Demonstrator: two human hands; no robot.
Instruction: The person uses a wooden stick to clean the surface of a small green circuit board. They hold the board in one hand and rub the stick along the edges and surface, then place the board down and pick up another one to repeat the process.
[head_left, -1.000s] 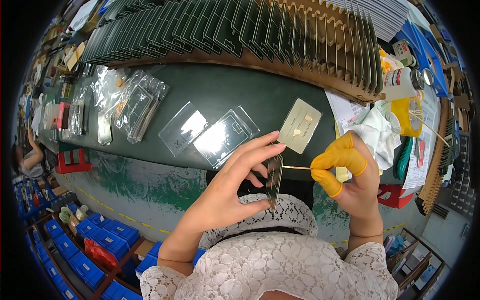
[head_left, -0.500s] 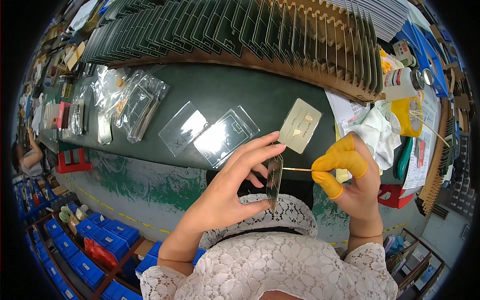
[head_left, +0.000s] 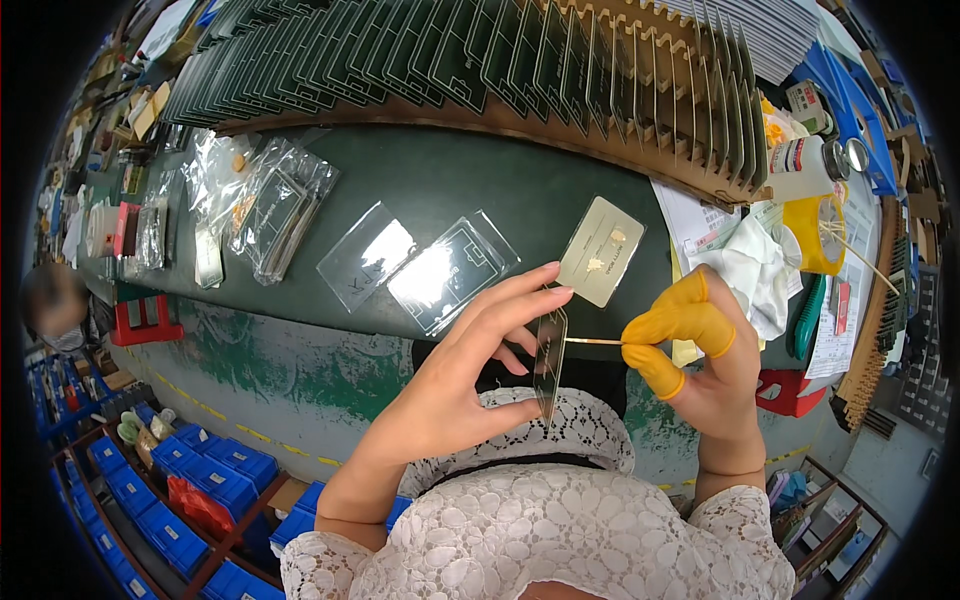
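The left hand (head_left: 455, 385) is partly curled, holding a thin dark plate (head_left: 548, 372) by its edges between thumb and fingertips, while the right hand (head_left: 715, 350), in yellow finger covers (head_left: 690, 318), pinches a slim stick (head_left: 595, 342) tightly. The plate stands nearly edge-on between the hands, close to the left palm, with the stick's far end at its right-facing side; a pale gold card (head_left: 601, 240) lies just beyond the left fingertips.

Dark-faced card (head_left: 550, 368) — yellow finger cots (head_left: 690, 322) — white floral lace top (head_left: 530, 525)
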